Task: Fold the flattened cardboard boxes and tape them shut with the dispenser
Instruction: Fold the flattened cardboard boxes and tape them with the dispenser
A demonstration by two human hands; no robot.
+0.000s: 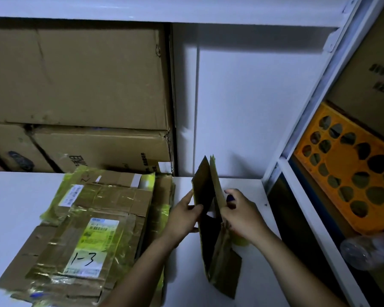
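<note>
**Cardboard box (222,251), count one.** Brown corrugated card, partly opened from flat into a narrow wedge with its dark inside showing. It is standing on edge on the smooth white worktop (20,196), right of centre.

**Grips, count two, both grasping the box.**
- The left grip (184,214) is pinching the left panel, with the thumb lying on the inner face.
- The right grip (242,216) is curling round the edge of the right panel.
- The box is sitting between the two grips, touching both.

**Stack of flattened boxes (111,202), count one.** The layers cannot be counted. It is lying flat on the worktop just left of the left grip. The card is worn and brown, crossed with glossy clear and yellow-green tape. It is carrying two white printed labels, the nearer marked "1-3" by hand.

**Large cartons (75,74), count three.** Dented brown card, sitting stacked behind the worktop's far edge.

**Orange crate (350,173), count one.** Plastic with round holes, leaning tilted in the rack at right.

**Clear bottle (368,249), count one.** Blurred, lying below the crate.

**Pale yellow item (239,241), count one.** Mostly hidden beneath the right grip; its kind cannot be told.
</note>
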